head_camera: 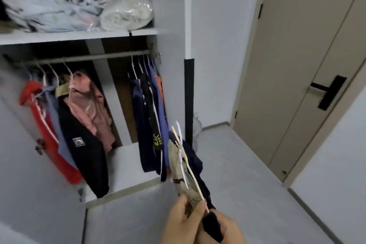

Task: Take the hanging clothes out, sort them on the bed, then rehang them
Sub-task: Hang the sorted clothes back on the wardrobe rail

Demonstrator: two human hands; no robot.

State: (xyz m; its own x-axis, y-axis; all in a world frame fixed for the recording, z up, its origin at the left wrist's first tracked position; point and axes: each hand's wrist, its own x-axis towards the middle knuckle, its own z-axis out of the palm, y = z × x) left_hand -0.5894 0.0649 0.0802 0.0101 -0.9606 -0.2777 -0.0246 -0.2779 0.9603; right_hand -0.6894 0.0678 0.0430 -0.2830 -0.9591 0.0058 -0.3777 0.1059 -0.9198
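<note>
Fingers [195,211] of the left hand [184,222] curl round the lower end of a small bundle of hangers [184,156] with clothes on them, a khaki garment [178,168] and a dark navy garment [195,162]. The right hand [225,228] sits just beside it at the bottom edge of the view, its fingers wrapped over a fold of the navy cloth. Both hands grip; neither is spread.

The bundle is held low in front of the open wardrobe [170,16], near its right edge. Its long axis runs steeply up and away from the hands, leaning slightly left, with the hanger hooks at the far, upper end pointing toward the wardrobe.

On progress, this looks like an early or middle stage. The rail [87,58] holds two groups of clothes: a red, black and pink group [65,125] on the left, and a dark blue group [146,117] on the right, with a bare stretch of rail between them. Whether the bundle is coming out or going back cannot be told. No bed is in view. Folded bedding lies on the shelf [79,35] above, and a closed door [297,77] stands to the right.
</note>
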